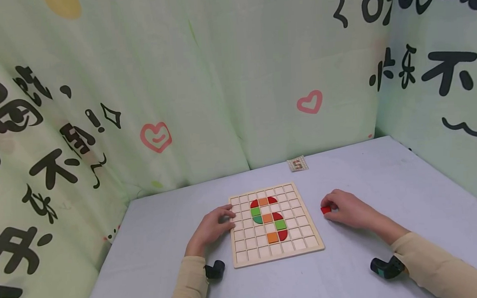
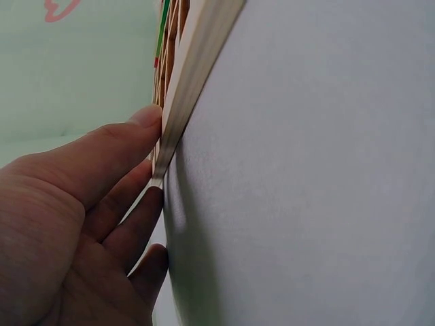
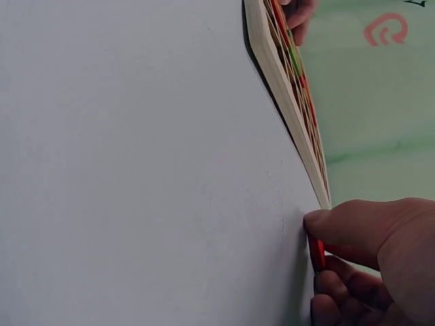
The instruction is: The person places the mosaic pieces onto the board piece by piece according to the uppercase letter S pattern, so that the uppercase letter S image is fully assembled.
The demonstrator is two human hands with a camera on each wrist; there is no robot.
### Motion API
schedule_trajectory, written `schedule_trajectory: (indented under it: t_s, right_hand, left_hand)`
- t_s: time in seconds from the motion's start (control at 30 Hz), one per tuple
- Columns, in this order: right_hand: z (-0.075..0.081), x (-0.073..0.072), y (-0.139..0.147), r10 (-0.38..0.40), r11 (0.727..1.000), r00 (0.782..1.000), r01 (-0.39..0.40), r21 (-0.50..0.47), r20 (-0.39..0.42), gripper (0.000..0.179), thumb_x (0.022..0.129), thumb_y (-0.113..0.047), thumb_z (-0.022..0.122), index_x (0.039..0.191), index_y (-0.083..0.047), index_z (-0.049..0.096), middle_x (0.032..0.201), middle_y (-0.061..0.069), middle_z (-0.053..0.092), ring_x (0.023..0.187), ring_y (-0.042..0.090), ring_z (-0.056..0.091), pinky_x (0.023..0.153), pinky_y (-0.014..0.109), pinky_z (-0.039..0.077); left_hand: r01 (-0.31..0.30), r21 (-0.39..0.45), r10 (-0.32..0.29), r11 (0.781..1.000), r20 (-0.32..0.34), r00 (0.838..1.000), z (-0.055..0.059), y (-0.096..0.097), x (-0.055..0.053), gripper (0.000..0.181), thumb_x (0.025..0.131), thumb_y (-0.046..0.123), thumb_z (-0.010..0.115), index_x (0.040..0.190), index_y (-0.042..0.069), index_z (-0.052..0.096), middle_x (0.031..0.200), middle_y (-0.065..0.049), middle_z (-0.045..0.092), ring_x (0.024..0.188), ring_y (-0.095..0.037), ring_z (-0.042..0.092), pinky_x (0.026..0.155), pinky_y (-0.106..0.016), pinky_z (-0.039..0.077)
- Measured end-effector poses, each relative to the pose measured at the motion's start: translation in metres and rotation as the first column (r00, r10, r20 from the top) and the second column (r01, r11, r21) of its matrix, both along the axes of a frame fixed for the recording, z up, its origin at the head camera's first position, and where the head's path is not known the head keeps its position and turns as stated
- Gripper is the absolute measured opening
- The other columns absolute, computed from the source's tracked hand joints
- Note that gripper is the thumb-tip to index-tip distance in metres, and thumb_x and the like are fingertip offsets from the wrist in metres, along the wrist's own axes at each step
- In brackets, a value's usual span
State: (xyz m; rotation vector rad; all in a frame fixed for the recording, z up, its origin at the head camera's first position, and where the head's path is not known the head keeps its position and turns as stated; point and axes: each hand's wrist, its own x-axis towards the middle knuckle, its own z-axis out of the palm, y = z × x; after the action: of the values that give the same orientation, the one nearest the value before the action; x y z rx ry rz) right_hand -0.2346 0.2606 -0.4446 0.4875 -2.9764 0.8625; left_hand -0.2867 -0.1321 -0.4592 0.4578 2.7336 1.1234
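Observation:
A wooden grid board (image 1: pixel 243 257) lies on the table, with red, orange and green pieces set in its middle cells in an S-like curve. My left hand (image 1: pixel 213 228) rests against the board's left edge. In the left wrist view, the thumb (image 2: pixel 146 117) touches the board's rim (image 2: pixel 194 81), and the other fingers spread loosely below it. Right of the board, my right hand (image 1: pixel 351 208) pinches a small red piece (image 1: pixel 325 210) just over the table. That red piece (image 3: pixel 317 252) shows between thumb and fingers in the right wrist view; its full shape is hidden.
A small card (image 1: pixel 298 163) with a grid and an S-shaped pattern lies behind the board, near the table's back edge. Pale green curtains (image 1: pixel 220 101) with printed hearts and writing hang behind and beside the white table (image 1: pixel 166 241).

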Motion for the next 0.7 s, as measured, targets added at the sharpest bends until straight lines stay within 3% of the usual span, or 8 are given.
schedule_trajectory:
  t_s: [0.27,0.7]
  right_hand:
    - [0.005,0.0,-0.009,0.009,1.0,1.0,-0.009,0.024,-0.028,0.02,0.08,-0.006,0.073,0.099,-0.003,0.068,0.091,0.002,0.058,0.082,0.017,0.052,0.073,0.034,0.051]
    - [0.02,-0.001,-0.035,0.082,0.996,0.996,-0.083,-0.035,-0.032,0.02,0.082,-0.005,0.072,0.101,-0.002,0.068,0.097,0.003,0.061,0.088,0.019,0.059,0.072,0.031,0.054]
  left_hand:
    - [-0.005,-0.001,0.005,1.0,0.006,1.0,0.0,0.0,0.0,0.019,0.088,0.015,0.073,0.106,0.011,0.07,0.145,-0.005,0.05,0.14,-0.032,0.036,0.114,-0.052,0.029]
    - [0.001,0.002,-0.001,1.0,0.002,1.0,0.0,0.0,0.0,0.019,0.088,0.014,0.073,0.107,0.01,0.07,0.145,-0.006,0.05,0.14,-0.032,0.037,0.113,-0.052,0.029]
